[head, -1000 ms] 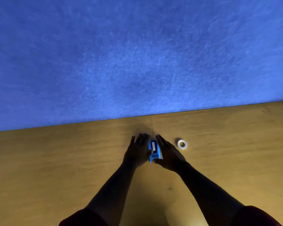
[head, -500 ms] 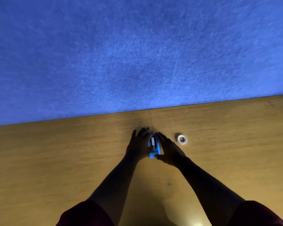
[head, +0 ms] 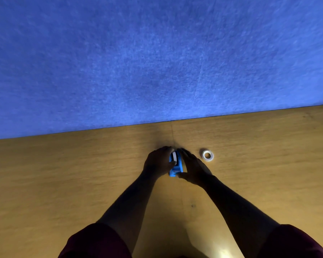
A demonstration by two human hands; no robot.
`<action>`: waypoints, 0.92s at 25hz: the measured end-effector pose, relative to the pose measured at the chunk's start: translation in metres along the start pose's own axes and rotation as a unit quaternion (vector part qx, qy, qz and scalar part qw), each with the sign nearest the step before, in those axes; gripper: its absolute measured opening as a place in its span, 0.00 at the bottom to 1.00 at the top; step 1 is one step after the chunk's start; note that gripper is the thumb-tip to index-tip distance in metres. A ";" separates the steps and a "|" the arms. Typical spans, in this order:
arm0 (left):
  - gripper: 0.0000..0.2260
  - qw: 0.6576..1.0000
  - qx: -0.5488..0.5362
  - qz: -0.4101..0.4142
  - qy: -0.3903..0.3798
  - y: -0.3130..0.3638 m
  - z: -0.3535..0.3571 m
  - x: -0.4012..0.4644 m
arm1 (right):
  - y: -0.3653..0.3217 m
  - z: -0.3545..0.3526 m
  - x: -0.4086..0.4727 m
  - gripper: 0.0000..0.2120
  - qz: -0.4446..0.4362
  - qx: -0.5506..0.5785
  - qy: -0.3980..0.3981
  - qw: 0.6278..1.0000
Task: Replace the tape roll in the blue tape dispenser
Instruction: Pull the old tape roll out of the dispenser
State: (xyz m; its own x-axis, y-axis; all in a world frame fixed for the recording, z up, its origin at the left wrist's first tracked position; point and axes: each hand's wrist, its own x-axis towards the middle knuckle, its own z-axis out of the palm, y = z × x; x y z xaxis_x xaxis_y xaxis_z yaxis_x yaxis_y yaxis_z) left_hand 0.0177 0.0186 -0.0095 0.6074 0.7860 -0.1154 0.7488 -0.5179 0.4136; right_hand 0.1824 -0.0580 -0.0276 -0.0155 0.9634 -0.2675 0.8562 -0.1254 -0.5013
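I clamp the blue tape dispenser point(head: 175, 165) between left hand point(head: 158, 162) and right hand point(head: 193, 169), fingers closed on its sides (steadying it), near the table's point(head: 63, 174) far edge; spare tape roll point(head: 208, 155) waits just beside.

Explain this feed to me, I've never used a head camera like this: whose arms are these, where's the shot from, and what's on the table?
There is no machine here. The single picture comes from a wide-angle camera worn on a person's head, looking forward and down, so the two bare arms rising from the bottom edge are that person's own. The left hand and right hand close around a small blue dispenser from either side, on a wooden table. A white strip of tape shows in its top. A loose tape roll lies flat on the table to the right, untouched. The blue surface behind is a wall panel.
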 end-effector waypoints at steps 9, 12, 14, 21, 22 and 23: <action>0.23 1.000 -0.004 0.001 0.018 0.003 -0.004 -0.003 | -0.004 0.000 -0.002 0.51 0.008 0.003 0.000 1.000; 0.23 0.999 -0.005 0.005 0.032 0.006 -0.009 -0.004 | -0.005 -0.002 -0.005 0.51 0.008 0.007 0.001 1.000; 0.23 0.999 -0.005 0.005 0.039 0.007 -0.012 -0.005 | -0.005 -0.004 -0.009 0.52 0.007 0.004 0.005 1.000; 0.24 0.999 -0.010 -0.003 0.051 0.017 -0.017 -0.021 | -0.004 -0.013 -0.035 0.45 0.053 0.060 0.028 0.996; 0.24 0.998 -0.013 -0.006 0.054 0.018 -0.017 -0.023 | -0.005 -0.014 -0.039 0.42 0.061 0.082 0.043 0.994; 0.24 0.998 -0.015 -0.007 0.057 0.020 -0.017 -0.027 | -0.007 -0.015 -0.042 0.37 0.066 0.104 0.064 0.990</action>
State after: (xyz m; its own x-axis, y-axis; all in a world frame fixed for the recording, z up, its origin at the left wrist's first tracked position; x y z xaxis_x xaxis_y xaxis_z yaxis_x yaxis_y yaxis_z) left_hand 0.0116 -0.0072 0.0175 0.5616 0.8272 -0.0186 0.7473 -0.4974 0.4406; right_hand 0.1852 -0.0943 -0.0002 0.1660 0.9558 -0.2428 0.7211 -0.2856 -0.6312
